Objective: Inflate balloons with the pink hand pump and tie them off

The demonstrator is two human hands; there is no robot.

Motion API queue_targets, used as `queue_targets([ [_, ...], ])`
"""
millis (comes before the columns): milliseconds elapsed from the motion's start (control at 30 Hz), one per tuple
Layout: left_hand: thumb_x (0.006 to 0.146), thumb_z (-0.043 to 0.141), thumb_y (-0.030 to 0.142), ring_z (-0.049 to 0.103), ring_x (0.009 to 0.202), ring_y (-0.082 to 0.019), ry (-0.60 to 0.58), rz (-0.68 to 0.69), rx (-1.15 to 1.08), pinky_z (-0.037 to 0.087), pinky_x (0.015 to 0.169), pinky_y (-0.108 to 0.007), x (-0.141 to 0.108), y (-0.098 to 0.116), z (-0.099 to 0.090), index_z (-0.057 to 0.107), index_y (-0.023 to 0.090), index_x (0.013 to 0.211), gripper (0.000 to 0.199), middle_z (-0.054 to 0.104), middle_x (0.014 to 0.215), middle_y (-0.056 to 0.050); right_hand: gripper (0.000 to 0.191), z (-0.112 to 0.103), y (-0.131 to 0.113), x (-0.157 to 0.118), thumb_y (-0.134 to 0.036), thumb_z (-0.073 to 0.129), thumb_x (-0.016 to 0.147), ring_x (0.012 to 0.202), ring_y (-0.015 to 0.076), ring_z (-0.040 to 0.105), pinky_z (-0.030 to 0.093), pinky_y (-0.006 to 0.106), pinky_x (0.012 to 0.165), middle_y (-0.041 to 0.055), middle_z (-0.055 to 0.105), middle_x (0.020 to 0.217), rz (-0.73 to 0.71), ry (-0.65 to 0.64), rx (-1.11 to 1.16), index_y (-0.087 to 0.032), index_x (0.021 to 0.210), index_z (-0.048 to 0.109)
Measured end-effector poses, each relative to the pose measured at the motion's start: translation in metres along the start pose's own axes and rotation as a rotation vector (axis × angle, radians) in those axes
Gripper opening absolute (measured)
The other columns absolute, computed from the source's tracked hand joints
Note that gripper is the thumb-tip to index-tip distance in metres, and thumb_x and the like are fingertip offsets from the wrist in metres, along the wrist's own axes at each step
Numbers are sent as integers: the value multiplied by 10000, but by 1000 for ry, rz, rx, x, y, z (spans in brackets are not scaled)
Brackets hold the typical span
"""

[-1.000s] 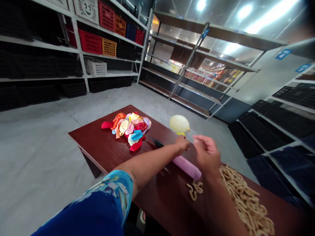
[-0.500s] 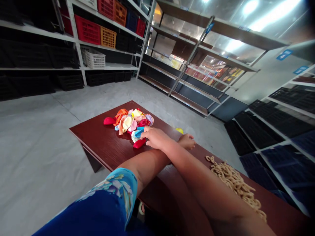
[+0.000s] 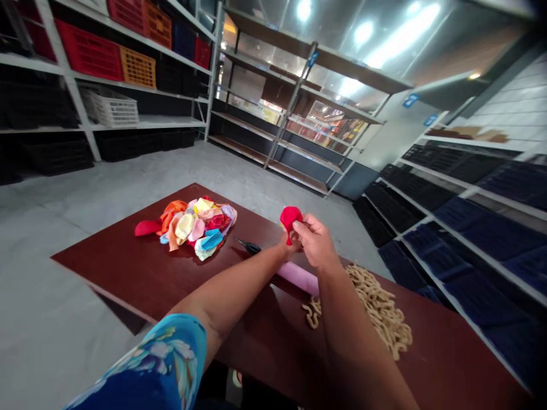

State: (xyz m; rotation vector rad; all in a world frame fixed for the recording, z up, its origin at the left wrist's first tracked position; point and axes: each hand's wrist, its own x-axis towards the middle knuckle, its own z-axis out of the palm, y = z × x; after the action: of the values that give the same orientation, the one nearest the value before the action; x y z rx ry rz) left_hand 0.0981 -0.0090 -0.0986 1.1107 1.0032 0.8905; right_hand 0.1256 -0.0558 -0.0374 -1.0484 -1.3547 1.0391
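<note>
Balloon pile (image 3: 196, 226): loose on table (image 3: 115, 253); arm brush could scatter it.
Left hand (image 3: 289, 248): part-hidden, grip can't tell.
Red balloon (image 3: 290, 217): above table, pinched by right hand (image 3: 317, 244); could slip if pinch loosens.
Tan loops (image 3: 378, 310): near right forearm; bump could spill them.

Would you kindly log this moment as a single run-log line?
Right hand: pinching red balloon | Left hand: close by, partly hidden, grip unclear | Table: balloon pile, pink cylinder, curled tan pieces
</note>
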Motion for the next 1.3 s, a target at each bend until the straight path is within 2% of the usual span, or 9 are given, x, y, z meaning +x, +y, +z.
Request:
queue_targets([
  [133, 862, 417, 333, 563, 575, -110, -129, -46, -501, 470, 583, -250, 4, 0, -10, 522, 126, 789, 243, 574, 663, -46, 276, -46, 19, -7, -390, 680, 629, 500, 97, 514, 385, 217, 480, -35, 583, 581, 41, 304, 65, -179, 705, 519],
  [267, 874, 252, 531, 593, 595, -168, -261, -173, -601, 486, 585, -317, 6, 2, -12, 558, 108, 781, 530, 593, 673, -100, 266, -71, 32, -12, -382, 687, 596, 487, 86, 483, 345, 205, 469, -53, 550, 525, 70, 476, -35, -173, 676, 543],
  [433, 806, 425, 571, 598, 606, -152, -358, -164, -499, 475, 584, -281, -3, 5, -11, 584, 106, 824, 491, 622, 729, -95, 239, -78, 41, -14, -388, 652, 621, 487, 82, 451, 322, 207, 468, -60, 542, 532, 47, 450, -51, -179, 704, 572],
  [633, 689, 704, 312, 634, 728, -169, -468, -130, -395, 485, 673, -287, -7, 4, -15, 604, 125, 891, 293, 647, 807, -90, 219, -79, 45, -13, -379, 631, 627, 562, 89, 478, 387, 218, 555, -44, 562, 613, 15, 409, -48, -174, 697, 598],
  [900, 680, 705, 216, 619, 648, -159, -642, -136, -351, 492, 684, -323, -6, -1, -18, 573, 109, 746, 183, 591, 660, -43, 242, -75, 42, -18, -435, 544, 711, 490, 93, 458, 364, 211, 482, -56, 494, 535, 49, 206, -81, -196, 746, 545],
  [1033, 782, 594, 247, 503, 475, -89, -404, -14, -524, 471, 566, -262, -3, 0, -14, 545, 132, 766, 126, 445, 512, 37, 313, -80, 36, -17, -472, 443, 778, 680, 125, 542, 412, 241, 603, 7, 601, 761, 70, 288, -352, -186, 833, 559],
  [1133, 827, 529, 247, 432, 435, -69, -169, 76, -666, 444, 527, -229, 2, 3, -13, 525, 154, 802, 97, 375, 483, 63, 350, -85, 32, -22, -488, 410, 802, 716, 147, 548, 403, 260, 636, 34, 624, 794, 150, 92, -689, -176, 812, 568],
  [1233, 826, 531, 266, 409, 431, -72, -93, 124, -706, 432, 519, -227, 3, 7, -12, 515, 168, 814, 101, 356, 478, 67, 340, -80, 30, -38, -499, 503, 760, 764, 168, 568, 399, 260, 660, 37, 647, 860, 148, -323, -975, -194, 884, 588],
  [1300, 831, 519, 263, 388, 419, -71, -65, 151, -718, 419, 510, -225, 2, 11, -12, 518, 169, 826, 94, 338, 468, 71, 451, -70, 31, -53, -549, 584, 689, 835, 203, 578, 402, 270, 681, 49, 647, 944, 98, -459, -1149, -210, 986, 570],
])
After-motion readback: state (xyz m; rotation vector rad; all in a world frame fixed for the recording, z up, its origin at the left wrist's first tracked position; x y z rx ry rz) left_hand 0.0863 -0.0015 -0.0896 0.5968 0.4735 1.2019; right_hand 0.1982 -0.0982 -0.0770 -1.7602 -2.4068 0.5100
